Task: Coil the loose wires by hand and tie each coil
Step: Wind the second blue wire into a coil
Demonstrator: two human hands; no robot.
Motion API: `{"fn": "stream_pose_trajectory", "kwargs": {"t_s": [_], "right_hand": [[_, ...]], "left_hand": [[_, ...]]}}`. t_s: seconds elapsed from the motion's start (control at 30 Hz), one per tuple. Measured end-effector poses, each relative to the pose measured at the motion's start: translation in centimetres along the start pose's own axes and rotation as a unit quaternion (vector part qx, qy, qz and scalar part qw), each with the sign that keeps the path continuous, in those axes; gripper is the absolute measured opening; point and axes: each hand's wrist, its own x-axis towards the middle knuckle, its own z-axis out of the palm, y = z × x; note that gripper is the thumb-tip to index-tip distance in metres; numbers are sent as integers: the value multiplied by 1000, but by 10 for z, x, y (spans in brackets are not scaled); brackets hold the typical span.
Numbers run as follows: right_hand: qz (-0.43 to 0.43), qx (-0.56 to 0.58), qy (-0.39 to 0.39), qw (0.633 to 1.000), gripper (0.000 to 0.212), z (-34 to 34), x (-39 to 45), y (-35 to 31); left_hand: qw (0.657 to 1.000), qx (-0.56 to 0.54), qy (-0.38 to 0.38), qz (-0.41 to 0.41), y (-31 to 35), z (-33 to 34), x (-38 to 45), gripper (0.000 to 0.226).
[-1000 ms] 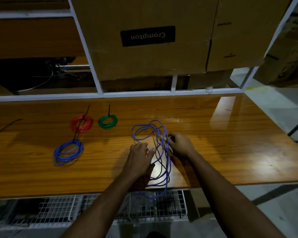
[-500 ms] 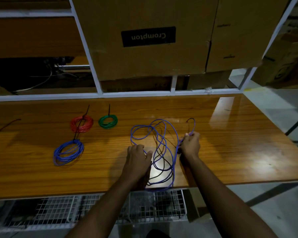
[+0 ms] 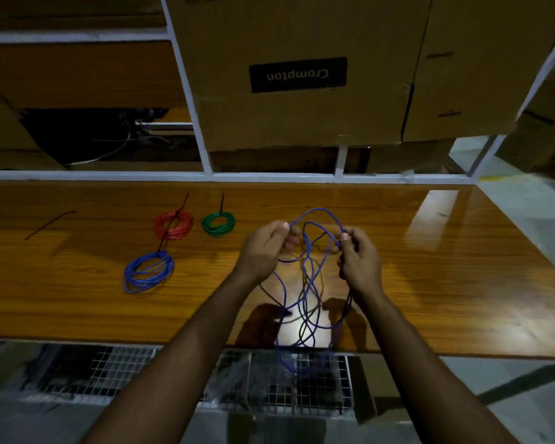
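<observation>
Pinching loose blue wire (image 3: 308, 283) above the bench (image 3: 430, 267), fingers of left hand (image 3: 266, 248) and right hand (image 3: 359, 257) curled round strands; loops dangling past the edge. Behind, box (image 3: 302, 75) labelled "Crompton", upside down.

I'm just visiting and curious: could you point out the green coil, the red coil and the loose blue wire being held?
green coil (image 3: 218, 224): head view, on its near loops.
red coil (image 3: 174, 225): head view, on its wound loops.
loose blue wire (image 3: 314, 277): head view, on strands hanging between the hands.

Glossy wooden bench (image 3: 77, 302): red coil (image 3: 173, 224), green coil (image 3: 218, 224), blue coil (image 3: 148, 272), loose black tie (image 3: 48, 225).
</observation>
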Motion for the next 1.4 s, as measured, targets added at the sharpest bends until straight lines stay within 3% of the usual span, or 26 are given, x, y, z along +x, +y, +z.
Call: {"fn": "stream_pose_trajectory", "kwargs": {"t_s": [0.13, 0.33, 0.43, 0.6, 0.67, 0.73, 0.8, 0.87, 0.93, 1.0, 1.1, 1.2, 1.27, 1.33, 1.4], "right_hand": [[-9, -95, -5, 995, 23, -4, -2, 2], [-97, -249, -9, 963, 12, 11, -12, -22], [-126, -274, -9, 953, 10, 31, -25, -44], [-146, -315, 11, 938, 27, 64, -51, -72], [-114, -266, -17, 957, 11, 77, -62, -82], [-56, -128, -54, 989, 6, 91, -74, -92], [-12, -23, -61, 998, 12, 106, -87, -97], [17, -3, -69, 997, 17, 119, -99, -94], [79, 57, -132, 986, 17, 129, -112, -84], [155, 157, -213, 952, 13, 134, -126, -75], [199, 222, -276, 914, 14, 136, -145, -66], [199, 82, -247, 945, 17, 148, -155, -73], [139, -136, -158, 968, 25, 156, -155, -84], [54, -349, -120, 928, 27, 163, -155, -102], [12, -496, -155, 854, 28, 167, -159, -128]], "left_hand": [[989, -127, -24, -74, 12, 2, -10, 36], [973, -170, -53, -147, 25, -31, -17, 35], [982, -132, -36, -128, 23, -53, -22, 43], [989, -99, -79, -82, 11, -98, -31, 30], [989, -78, -98, -82, 1, -119, -32, 30], [984, -93, -121, -93, -7, -136, -31, 29], [958, -202, -157, -130, -13, -149, -32, 30], [918, -320, -178, -153, -16, -159, -35, 30], [894, -388, -168, -150, -18, -167, -37, 30], [873, -443, -150, -138, -19, -175, -38, 31], [845, -501, -140, -122, -17, -184, -37, 32], [835, -519, -141, -117, -12, -181, -44, 32], [825, -535, -144, -115, -10, -175, -50, 31], [819, -544, -140, -116, -7, -169, -55, 30], [825, -538, -132, -113, -2, -165, -58, 29]]}}
